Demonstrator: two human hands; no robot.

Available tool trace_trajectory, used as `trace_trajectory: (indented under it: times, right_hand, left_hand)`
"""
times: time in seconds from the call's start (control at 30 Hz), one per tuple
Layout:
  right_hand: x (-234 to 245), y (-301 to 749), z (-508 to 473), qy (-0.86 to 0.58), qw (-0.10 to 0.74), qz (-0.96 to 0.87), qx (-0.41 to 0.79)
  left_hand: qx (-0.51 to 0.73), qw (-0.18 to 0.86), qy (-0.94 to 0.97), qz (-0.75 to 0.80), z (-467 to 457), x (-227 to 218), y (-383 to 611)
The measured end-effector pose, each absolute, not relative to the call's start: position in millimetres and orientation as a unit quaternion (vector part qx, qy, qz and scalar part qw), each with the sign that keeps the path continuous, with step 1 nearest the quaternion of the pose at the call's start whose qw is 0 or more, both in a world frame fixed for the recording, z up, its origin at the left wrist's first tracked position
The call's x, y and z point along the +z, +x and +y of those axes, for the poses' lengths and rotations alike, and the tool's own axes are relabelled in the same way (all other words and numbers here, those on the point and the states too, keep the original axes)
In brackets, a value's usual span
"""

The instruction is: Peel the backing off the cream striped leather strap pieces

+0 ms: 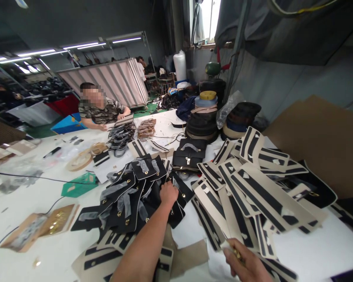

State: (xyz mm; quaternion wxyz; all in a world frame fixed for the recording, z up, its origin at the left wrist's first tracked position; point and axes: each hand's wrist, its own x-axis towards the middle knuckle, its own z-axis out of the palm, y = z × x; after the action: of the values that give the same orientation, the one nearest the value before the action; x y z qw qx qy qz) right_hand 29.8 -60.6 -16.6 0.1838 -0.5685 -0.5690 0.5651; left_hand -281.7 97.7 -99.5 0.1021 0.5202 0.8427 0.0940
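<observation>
My left hand (168, 194) reaches into a heap of black bag panels (126, 211) with gold-coloured clasps and plastic-wrapped handles. Its fingers are curled at the edge of one black panel, and the fingertips are partly hidden. Low in the view, my right hand (245, 260) is closed around a small tool (237, 252) with a brass-coloured part; its exact kind is unclear. Beside that hand lies a pile of beige panels (270, 196) with black strips and small white tabs. A finished-looking black handbag (189, 154) stands beyond both piles.
Across the white table (85, 156) a person in a camouflage shirt (106, 111) handles pieces beside bundled handles (120, 137). Rolls of webbing (201, 121) stack at the back. On the left are a box of gold hardware (57, 221), a green container (79, 184) and cords.
</observation>
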Motion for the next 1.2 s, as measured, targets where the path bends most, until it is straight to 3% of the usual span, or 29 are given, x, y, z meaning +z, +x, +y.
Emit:
trace_trajectory:
  times: [0.13,0.23,0.33,0.53,0.67,0.87,1.03,1.2]
  right_hand:
    - [-6,32,-60,-0.564,0.197,-0.552,0.582]
    - [1,36,-60,-0.549,0.206,-0.538,0.605]
    - [8,37,-57,-0.524,0.232,-0.536,0.619]
    - [34,20,-41,-0.443,0.304,-0.487,0.689]
    - [44,7,-34,-0.344,0.327,-0.435,0.765]
    - [45,5,-35,-0.28,0.313,-0.366,0.831]
    - [51,3,-37,-0.217,0.314,-0.374,0.845]
    - [57,13,-36,-0.24,0.35,-0.359,0.832]
  left_hand:
    - [0.144,0.104,0.554,0.813,76,-71,-274]
    - [0.281,0.139,0.533,0.786,44,-49,-259]
    - [0.449,0.239,0.438,0.741,2,-31,-238]
    - [0.563,0.432,0.289,0.642,-56,-1,-181]
    - [0.565,0.568,0.192,0.567,-60,18,-144]
    - [0.432,0.722,0.185,0.507,-58,15,-148]
    - [0.418,0.75,0.226,0.461,-54,5,-170]
    - [0.503,0.7,0.213,0.46,-36,10,-179]
